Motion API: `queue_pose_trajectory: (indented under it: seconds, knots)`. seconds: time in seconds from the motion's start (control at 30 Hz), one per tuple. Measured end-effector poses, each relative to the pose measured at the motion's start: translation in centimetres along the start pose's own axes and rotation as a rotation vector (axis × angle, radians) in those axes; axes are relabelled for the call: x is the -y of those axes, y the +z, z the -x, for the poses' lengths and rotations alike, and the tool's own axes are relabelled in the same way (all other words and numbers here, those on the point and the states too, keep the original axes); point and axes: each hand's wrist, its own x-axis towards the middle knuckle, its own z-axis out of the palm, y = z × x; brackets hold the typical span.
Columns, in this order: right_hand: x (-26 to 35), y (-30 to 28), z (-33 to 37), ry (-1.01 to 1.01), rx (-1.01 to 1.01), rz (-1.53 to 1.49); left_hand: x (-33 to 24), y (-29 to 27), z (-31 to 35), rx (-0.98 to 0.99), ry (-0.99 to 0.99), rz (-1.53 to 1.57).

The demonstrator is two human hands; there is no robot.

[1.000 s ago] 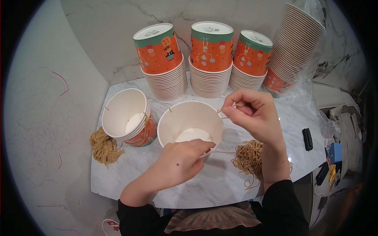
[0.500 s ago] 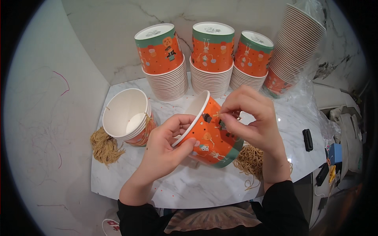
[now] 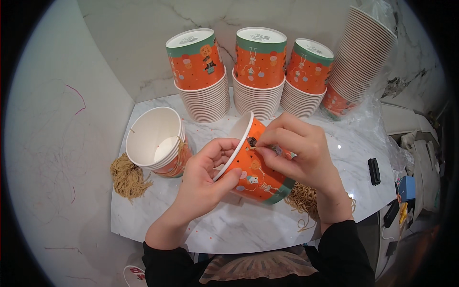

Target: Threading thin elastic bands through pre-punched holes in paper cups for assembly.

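An orange paper bucket [image 3: 258, 178] with a green base band and cartoon figures is held tilted over the table, its white rim toward the upper left. My left hand [image 3: 203, 179] grips it at the rim, thumb on the outer wall and fingers reaching inside. Against the printed side, my right hand [image 3: 303, 150] pinches a thin tan cord [image 3: 252, 148], mostly hidden by the fingertips. A bundle of tan cords [image 3: 302, 197] lies partly under my right wrist. To the left stand several nested buckets [image 3: 155, 138] with cord on them, beside another tan cord bundle [image 3: 128, 178].
Upside-down bucket stacks line the back: left [image 3: 202, 98], middle [image 3: 258, 98] and right [image 3: 302, 98]. A tall leaning stack [image 3: 366, 50] in clear plastic stands at the back right. Near the marble table's [image 3: 239, 239] right edge lies a small black object [image 3: 374, 171].
My right hand has moved slightly left and down along the bucket's side, bringing the pinched cord closer to the rim. The left hand keeps its grip on the bucket.
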Motion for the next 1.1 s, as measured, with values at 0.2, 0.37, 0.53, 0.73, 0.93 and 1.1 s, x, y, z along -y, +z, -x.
queue_pose_trajectory:
  seconds: [0.2, 0.37, 0.53, 0.73, 0.93, 1.1]
  knots:
    - [0.16, 0.11, 0.09, 0.006, 0.012, 0.021, -0.37, 0.35, -0.09, 0.001, -0.021, 0.011]
    - [0.24, -0.04, 0.03, -0.003, 0.034, 0.042, -0.24, 0.38, -0.05, 0.011, -0.022, 0.007]
    - [0.21, 0.16, 0.18, 0.007, 0.047, 0.062, -0.26, 0.55, -0.09, 0.0, -0.055, 0.019]
    - [0.23, 0.35, 0.28, 0.012, 0.072, 0.095, -0.22, 0.49, -0.13, -0.003, -0.068, 0.009]
    - [0.17, 0.53, 0.31, 0.012, 0.077, 0.103, 0.0, 0.39, -0.26, 0.01, -0.079, 0.035]
    - [0.1, 0.58, 0.22, 0.009, 0.081, 0.105, 0.28, 0.01, -0.54, -0.004, -0.124, 0.14]
